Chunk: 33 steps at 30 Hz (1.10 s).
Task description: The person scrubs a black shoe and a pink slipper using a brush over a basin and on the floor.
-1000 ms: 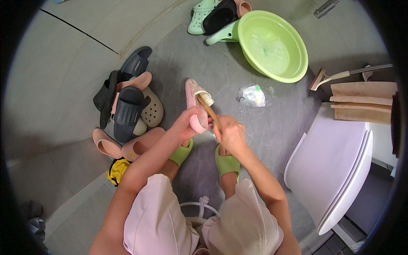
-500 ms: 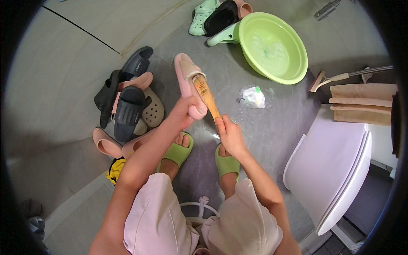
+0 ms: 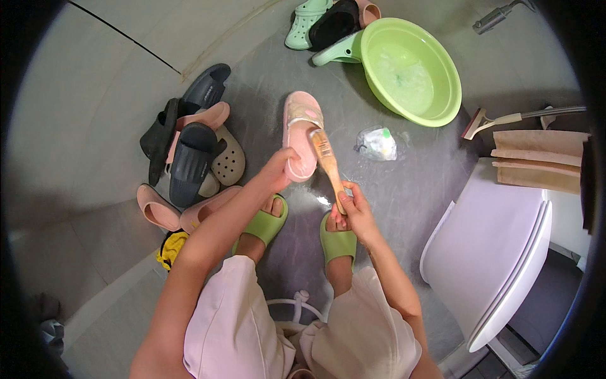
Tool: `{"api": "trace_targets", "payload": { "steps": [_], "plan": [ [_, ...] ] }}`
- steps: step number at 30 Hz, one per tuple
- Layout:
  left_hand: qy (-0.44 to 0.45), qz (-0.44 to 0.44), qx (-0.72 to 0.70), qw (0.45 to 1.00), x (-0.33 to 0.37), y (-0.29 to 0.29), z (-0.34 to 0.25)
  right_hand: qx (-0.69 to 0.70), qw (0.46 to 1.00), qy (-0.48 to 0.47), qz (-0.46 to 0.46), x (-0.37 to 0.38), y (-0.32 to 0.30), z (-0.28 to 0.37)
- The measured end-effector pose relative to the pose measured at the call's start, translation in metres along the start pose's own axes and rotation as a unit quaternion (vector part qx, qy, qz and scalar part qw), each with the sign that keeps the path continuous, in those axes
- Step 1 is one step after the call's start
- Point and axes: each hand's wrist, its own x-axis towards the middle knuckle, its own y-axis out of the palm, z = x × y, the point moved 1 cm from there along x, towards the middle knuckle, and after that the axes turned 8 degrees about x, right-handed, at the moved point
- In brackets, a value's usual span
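My left hand is closed round the heel end of a pink slipper, its footbed turned up and its pale strap at the far end. In my right hand is the handle of a wooden brush. The brush head lies at the right edge of the slipper's footbed, just short of the strap. Its bristles are hidden from this side. Both things are held above the wet grey floor, between and beyond my feet in green slides.
A green basin with sudsy water stands at the far right beside more clogs. Near it lies a clear plastic bag. Piled at the left are several slippers. A white toilet and a squeegee occupy the right side.
The brush has come out from under the slipper's strap, back toward me, onto the footbed's right edge. The slipper has swung right and its footbed faces up more. My right hand's grip has shifted.
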Motion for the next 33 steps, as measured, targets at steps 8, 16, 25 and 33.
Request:
{"api": "trace_targets", "payload": {
  "steps": [8, 16, 25, 33],
  "plan": [
    [0.037, -0.176, 0.08, 0.98, 0.012, 0.003, 0.055, -0.165, 0.982, -0.05, -0.078, 0.047, -0.029, -0.021],
    [-0.132, -0.064, 0.736, 0.661, -0.004, 0.003, 0.007, -0.378, 0.906, -0.146, -0.124, 0.028, -0.049, -0.016],
    [0.302, 0.042, 0.894, 0.327, 0.059, -0.001, -0.02, -0.434, 0.853, -0.271, -0.106, 0.088, -0.025, -0.031],
    [0.197, 0.049, 0.908, 0.367, 0.048, 0.018, -0.014, -0.377, 0.898, -0.222, -0.051, 0.04, -0.077, -0.043]
  ]
}}
